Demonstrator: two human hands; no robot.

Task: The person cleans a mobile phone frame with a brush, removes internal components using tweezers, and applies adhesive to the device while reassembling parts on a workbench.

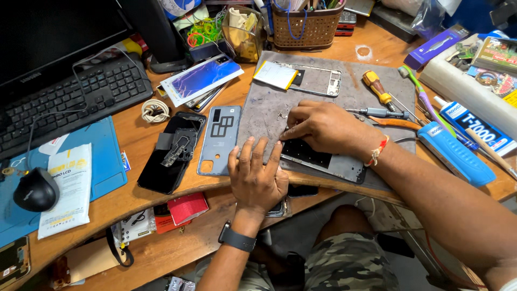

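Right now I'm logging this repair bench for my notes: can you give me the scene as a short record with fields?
Setting: cluttered wooden desk with grey work mat
Left hand: flat, palm down, on the mat's near edge
Right hand: fingertips pressing on an opened phone frame
Beside hands: grey phone back cover, black phone
Tools: yellow-handled screwdriver, blue glue tube
Far left: keyboard, mouse

At the frame's centre the left hand [256, 175] lies flat, fingers spread, on the grey mat's [269, 102] near edge. Just right of it the right hand [323, 127] pinches at the top of an opened phone frame [328, 161], perhaps on a tiny screw. A grey back cover [219, 140] lies left of the mat, screwdrivers [377, 89] at its right, a keyboard [70, 102] upper left on the worktop [134, 134].
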